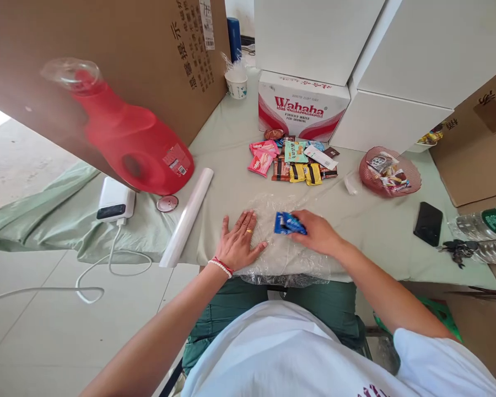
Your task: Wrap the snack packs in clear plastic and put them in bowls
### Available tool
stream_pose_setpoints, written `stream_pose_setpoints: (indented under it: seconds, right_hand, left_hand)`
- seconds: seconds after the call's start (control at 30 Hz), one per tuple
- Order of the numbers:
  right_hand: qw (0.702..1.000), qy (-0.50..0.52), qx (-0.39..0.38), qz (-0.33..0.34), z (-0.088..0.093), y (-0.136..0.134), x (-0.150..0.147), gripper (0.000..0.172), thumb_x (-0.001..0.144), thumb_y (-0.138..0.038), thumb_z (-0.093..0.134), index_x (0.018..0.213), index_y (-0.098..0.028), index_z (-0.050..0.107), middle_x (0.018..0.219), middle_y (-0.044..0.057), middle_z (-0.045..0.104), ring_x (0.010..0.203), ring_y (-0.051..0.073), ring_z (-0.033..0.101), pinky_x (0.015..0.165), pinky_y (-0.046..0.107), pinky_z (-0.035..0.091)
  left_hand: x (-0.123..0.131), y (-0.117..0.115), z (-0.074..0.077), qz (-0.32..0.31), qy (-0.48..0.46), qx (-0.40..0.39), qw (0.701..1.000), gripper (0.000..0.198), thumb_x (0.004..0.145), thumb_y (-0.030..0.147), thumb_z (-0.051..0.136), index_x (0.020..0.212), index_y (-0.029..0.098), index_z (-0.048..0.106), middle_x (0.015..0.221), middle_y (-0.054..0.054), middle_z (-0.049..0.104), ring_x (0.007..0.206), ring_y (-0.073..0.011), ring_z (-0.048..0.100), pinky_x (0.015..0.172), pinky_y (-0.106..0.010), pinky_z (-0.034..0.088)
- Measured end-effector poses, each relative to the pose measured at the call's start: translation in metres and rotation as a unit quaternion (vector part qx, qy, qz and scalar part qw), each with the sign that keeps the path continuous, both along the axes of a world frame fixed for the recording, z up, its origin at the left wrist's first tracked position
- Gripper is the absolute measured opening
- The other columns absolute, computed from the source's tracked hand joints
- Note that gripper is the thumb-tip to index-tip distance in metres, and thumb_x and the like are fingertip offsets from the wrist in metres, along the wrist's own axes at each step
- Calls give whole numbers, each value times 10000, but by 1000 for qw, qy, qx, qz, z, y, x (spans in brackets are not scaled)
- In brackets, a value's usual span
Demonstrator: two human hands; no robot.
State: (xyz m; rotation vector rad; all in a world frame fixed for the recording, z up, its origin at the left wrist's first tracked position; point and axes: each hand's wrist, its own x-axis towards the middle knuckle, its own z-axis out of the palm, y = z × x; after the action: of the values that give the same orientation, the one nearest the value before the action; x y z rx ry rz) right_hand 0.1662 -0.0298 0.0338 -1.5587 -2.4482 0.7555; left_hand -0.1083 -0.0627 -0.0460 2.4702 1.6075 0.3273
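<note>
My left hand (pixel 240 242) lies flat with its fingers spread, on the left edge of a sheet of clear plastic film (pixel 268 256). Over the middle of that film, my right hand (pixel 316 231) grips a small blue snack packet (pixel 288 223) by its right end. The film spreads across the cloth and hangs over the table's front edge. Beyond both hands sits a pile of wrapped snacks: pink packets (pixel 262 162), yellow packets (pixel 306 173), a green packet (pixel 295 151) and several brown ones.
A white roll (pixel 187 218) and a big red bottle (pixel 138 143) are to the left, beside a power bank (pixel 116 198) with its cable. At the back stands a Wahaba carton (pixel 301 107). A pink bowl (pixel 413 179) of snacks and a black phone (pixel 428 223) lie right.
</note>
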Motion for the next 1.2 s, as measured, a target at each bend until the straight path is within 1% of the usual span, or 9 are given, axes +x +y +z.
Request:
stream_pose_setpoints:
  seconds: [0.1, 0.23, 0.4, 0.57, 0.73, 0.87, 1.03, 1.1, 1.2]
  right_hand:
    - [995, -97, -8, 36, -9, -7, -28, 597, 925, -349, 696, 1478, -211, 515, 1386, 145, 614, 1226, 304, 622, 921, 360, 522]
    - [993, -108, -3, 53, -8, -8, -29, 737, 907, -411, 743, 1548, -211, 440, 1534, 162, 492, 1342, 329, 542, 986, 397, 514]
    - [993, -98, -25, 68, -5, -4, -19, 566, 943, -278, 684, 1480, -207, 519, 1430, 138, 594, 1295, 298, 569, 1003, 396, 501]
    - [993, -88, -10, 83, -6, -5, -27, 673, 909, -308, 735, 1521, -206, 473, 1504, 142, 537, 1324, 319, 533, 1018, 415, 496]
    - [985, -149, -1, 86, -4, -6, -40, 536, 917, -215, 681, 1440, -195, 565, 1345, 149, 632, 1206, 323, 598, 905, 389, 527]
    - [986, -153, -6, 67, -6, -9, -40, 527, 919, -242, 682, 1433, -200, 574, 1304, 150, 638, 1190, 321, 616, 894, 379, 530]
    - [994, -94, 4, 47, -11, -16, -28, 641, 903, -245, 700, 1511, -245, 499, 1469, 133, 548, 1266, 312, 608, 968, 402, 546]
    - [999, -34, 27, 21, -12, -24, -15, 630, 945, -306, 664, 1540, -274, 461, 1545, 125, 478, 1300, 305, 601, 1004, 428, 552]
    - [993, 72, 89, 19, -12, -50, 11, 561, 1013, -436, 582, 1540, -291, 457, 1501, 129, 516, 1329, 290, 580, 1076, 460, 531]
  left_hand:
    - [1, -1, 0, 5, -2, 6, 1000, 874, 994, 642, 439, 1678, 178, 152, 1710, -184, 256, 1589, -338, 279, 1278, -661, -33]
    - [1, -2, 1, 2, 0, 3, 1000, 849, 992, 622, 449, 1671, 179, 197, 1708, -178, 266, 1587, -340, 282, 1281, -655, -29]
    - [0, -2, 3, 2, -3, 2, 1000, 872, 985, 622, 468, 1676, 176, 179, 1707, -174, 273, 1585, -354, 282, 1279, -668, -17]
    - [0, -1, 3, 0, -3, -8, 1000, 866, 988, 633, 457, 1672, 173, 193, 1706, -175, 269, 1588, -347, 279, 1276, -670, -37]
    - [0, -1, 2, 5, -2, -13, 1000, 854, 993, 636, 439, 1666, 163, 209, 1710, -171, 260, 1591, -333, 273, 1277, -665, -49]
    - [0, -2, 1, 6, -3, -8, 1000, 869, 986, 655, 440, 1667, 168, 209, 1711, -174, 261, 1587, -344, 281, 1279, -670, -25]
    - [-4, -1, 3, -3, -1, -27, 1000, 825, 999, 642, 431, 1668, 206, 222, 1733, -151, 203, 1598, -337, 255, 1281, -676, 32]
    - [-10, -2, 8, -4, -16, -44, 999, 740, 1016, 599, 417, 1654, 251, 280, 1748, -114, 163, 1618, -327, 193, 1284, -662, 81]
    - [-24, -6, 18, -14, -54, -60, 997, 624, 1009, 428, 429, 1615, 287, 384, 1759, -40, 124, 1641, -304, 48, 1296, -633, 104]
